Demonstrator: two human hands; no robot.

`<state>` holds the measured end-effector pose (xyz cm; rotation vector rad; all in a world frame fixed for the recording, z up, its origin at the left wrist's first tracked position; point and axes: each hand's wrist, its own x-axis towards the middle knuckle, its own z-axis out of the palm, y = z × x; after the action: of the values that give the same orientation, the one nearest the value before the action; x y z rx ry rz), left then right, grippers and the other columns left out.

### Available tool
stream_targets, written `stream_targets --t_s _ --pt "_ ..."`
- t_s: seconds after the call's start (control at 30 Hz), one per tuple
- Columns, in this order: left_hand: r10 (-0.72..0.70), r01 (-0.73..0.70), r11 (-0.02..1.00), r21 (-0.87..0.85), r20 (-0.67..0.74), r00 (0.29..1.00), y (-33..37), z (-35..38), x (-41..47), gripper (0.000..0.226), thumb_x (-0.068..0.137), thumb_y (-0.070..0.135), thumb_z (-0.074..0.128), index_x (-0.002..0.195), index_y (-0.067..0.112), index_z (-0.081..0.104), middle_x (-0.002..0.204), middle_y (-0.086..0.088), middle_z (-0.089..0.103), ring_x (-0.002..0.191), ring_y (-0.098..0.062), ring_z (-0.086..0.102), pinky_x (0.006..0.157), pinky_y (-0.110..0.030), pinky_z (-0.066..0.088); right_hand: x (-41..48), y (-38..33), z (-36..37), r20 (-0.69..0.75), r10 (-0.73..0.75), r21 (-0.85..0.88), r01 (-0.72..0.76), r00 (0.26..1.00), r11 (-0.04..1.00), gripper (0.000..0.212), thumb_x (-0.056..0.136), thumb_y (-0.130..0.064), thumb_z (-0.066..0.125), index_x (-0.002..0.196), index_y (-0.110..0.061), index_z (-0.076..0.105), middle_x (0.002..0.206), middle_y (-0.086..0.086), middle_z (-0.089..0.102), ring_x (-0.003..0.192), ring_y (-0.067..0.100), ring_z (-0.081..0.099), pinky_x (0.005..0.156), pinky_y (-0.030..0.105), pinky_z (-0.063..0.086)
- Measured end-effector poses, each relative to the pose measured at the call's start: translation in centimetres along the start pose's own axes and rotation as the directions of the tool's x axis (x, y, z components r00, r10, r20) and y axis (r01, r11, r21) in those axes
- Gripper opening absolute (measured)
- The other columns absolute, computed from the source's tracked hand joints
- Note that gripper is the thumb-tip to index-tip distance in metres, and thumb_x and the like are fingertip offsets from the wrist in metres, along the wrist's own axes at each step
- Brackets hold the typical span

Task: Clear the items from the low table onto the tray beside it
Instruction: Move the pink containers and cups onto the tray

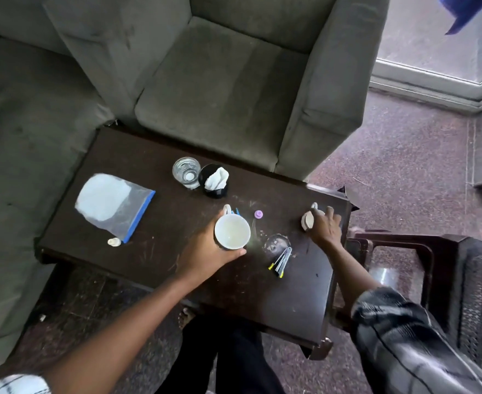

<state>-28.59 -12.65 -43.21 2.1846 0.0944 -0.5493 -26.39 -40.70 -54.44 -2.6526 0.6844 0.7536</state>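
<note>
Dark wood, scuffed and scratched, is seen across the low bench [154, 251], and both hands are down on it. The white mug [232, 232] is gripped at mid-bench by the left hand [205, 250]. Fingers and thumb are wrapped round its wall from the near side, its mouth faces up and its handle points away toward the armchair. Near the right edge, a second mug [308, 220], pale, is covered by the right hand [324, 227]. The fingers are curled over it and only its handle and part of its body can be made out. It looks tilted, but whether it is lifted off the wood cannot be told. Between the two mugs a small purple cap [258, 214] is seen. Just nearer lies a round clear glass piece [276, 242], with yellow-tipped metal tools [281, 260] laid touching its near rim. Farther back, a water glass [186, 172] is stood just beside a black cup [215, 193] stuffed with white tissue. Toward the left end a zip bag [111, 206] with a blue seal and white contents is laid flat, and a small white bit [114, 242] is seen at its near corner. A grey-green armchair [234, 89] is set against the far side, and a dark plastic chair [422, 239] is stood off the right end.
</note>
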Motion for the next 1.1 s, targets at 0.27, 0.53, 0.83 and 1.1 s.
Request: stream_targets --t_s 0.27,0.53,0.83,1.1 --pt "-0.024 0.022 0.998 -0.061 -0.037 0.999 1.0 1.1 0.2 0.094 0.056 0.033 0.087 0.138 0.035 0.04 0.104 0.026 0.06 0.106 -0.002 0.058 0.092 -0.026 0.048 4.3 0.8 3.0 0.118 0.033 0.089 -0.044 0.992 0.995 0.059 0.085 -0.016 0.061 0.137 -0.034 0.039 0.153 0.013 0.013 0.127 0.046 0.03 0.099 0.046 0.04" --pt "-0.033 0.029 0.997 -0.076 -0.049 0.998 2.3 0.5 -0.9 0.088 0.057 0.034 0.086 0.134 0.036 0.044 0.099 0.022 0.062 0.103 -0.006 0.06 0.09 -0.029 0.049 0.2 1.3 2.1 -0.013 -0.044 0.158 0.045 0.999 0.986 0.045 0.083 -0.018 0.063 0.126 -0.026 0.054 0.134 0.012 0.039 0.113 0.041 0.041 0.091 0.042 0.043" --pt "0.11 -0.087 0.966 -0.242 0.081 0.991 5.4 0.0 -7.9 0.073 0.067 0.002 0.08 0.131 0.016 0.048 0.107 0.012 0.06 0.099 -0.003 0.053 0.07 0.007 0.036 -16.0 2.6 -1.2 -0.232 -0.121 0.356 0.2 0.965 0.913 0.054 0.076 -0.019 0.067 0.128 -0.026 0.054 0.126 0.009 0.049 0.116 0.032 0.045 0.098 0.036 0.036" --pt "0.245 -0.18 0.921 -0.346 0.156 0.957 3.5 1.4 -16.6 0.057 0.067 -0.002 0.079 0.111 0.015 0.047 0.103 0.003 0.059 0.089 -0.003 0.056 0.071 -0.003 0.044 -30.5 7.3 0.3 -0.369 0.067 0.494 0.135 0.927 0.859 0.068 0.077 -0.025 0.068 0.139 -0.033 0.04 0.128 0.008 0.05 0.115 0.031 0.048 0.094 0.04 0.042"
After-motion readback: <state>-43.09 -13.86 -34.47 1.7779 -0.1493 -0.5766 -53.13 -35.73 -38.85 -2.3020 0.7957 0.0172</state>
